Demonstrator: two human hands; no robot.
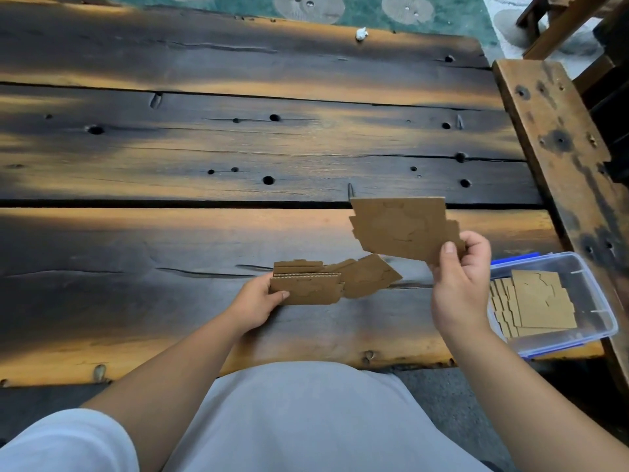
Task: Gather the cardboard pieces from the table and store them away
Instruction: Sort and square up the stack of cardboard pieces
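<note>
Looking down from head height, the view shows a person in a grey shirt at a dark, weathered plank table point(204, 158), both bare forearms reaching forward.

The right hand point(459, 281) is raised above the table's near right part. Its thumb and fingers pinch the lower right corner of a stack of cardboard point(401, 226), flat brown pieces with jagged, stepped edges, held up and tilted.

The left hand point(255, 301) lies low near the table's middle front. It grips the left end of a second bundle point(306, 284) of the same brown pieces, thumb on top, with the bundle resting on or just above the wood; which one is unclear. More loose pieces point(367, 274) fan out to the right of that bundle, lying on the table.

At the near right corner sits a clear plastic box point(592, 301) with a blue rim, open on top. Inside it, more cardboard pieces point(537, 301) lie flat in an overlapping pile.

A small white crumpled scrap point(361, 34) lies at the table's far edge. Beyond that is a green patterned rug point(360, 8).
</note>
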